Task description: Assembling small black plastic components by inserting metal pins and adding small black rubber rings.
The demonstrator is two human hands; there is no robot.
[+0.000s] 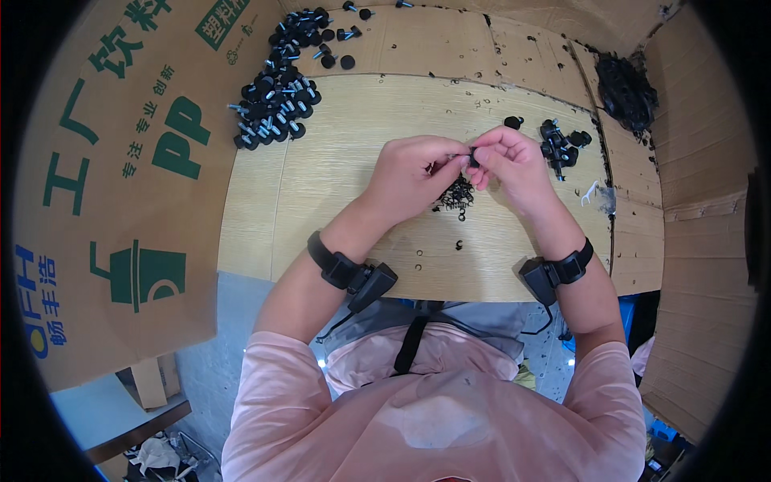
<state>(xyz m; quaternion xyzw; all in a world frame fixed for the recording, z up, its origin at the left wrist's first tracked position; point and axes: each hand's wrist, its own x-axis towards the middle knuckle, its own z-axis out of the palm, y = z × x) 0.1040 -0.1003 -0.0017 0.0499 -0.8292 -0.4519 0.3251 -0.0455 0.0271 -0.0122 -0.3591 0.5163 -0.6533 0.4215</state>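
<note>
Black knobbed screw (474, 158) pinched by right hand (514, 165), left hand (418, 173) pinching a tiny part against it — slip risk: either drops into washer pile (458, 195).

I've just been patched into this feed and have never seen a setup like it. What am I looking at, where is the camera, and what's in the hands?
There is no machine here: a person works with two bare hands. The single picture comes from a wide fisheye camera worn on the person's head, looking down, so straight edges bend near the rim.

The left hand and right hand meet above a pale wooden table. Together they pinch a small black part; its exact shape is too small to tell. Each wrist wears a black strap with a small box.

Below the hands lies a little heap of tiny black rings. A big pile of black knobs with metal screws sits at the far left, a smaller cluster of knobs to the right. Cardboard walls surround the table.
</note>
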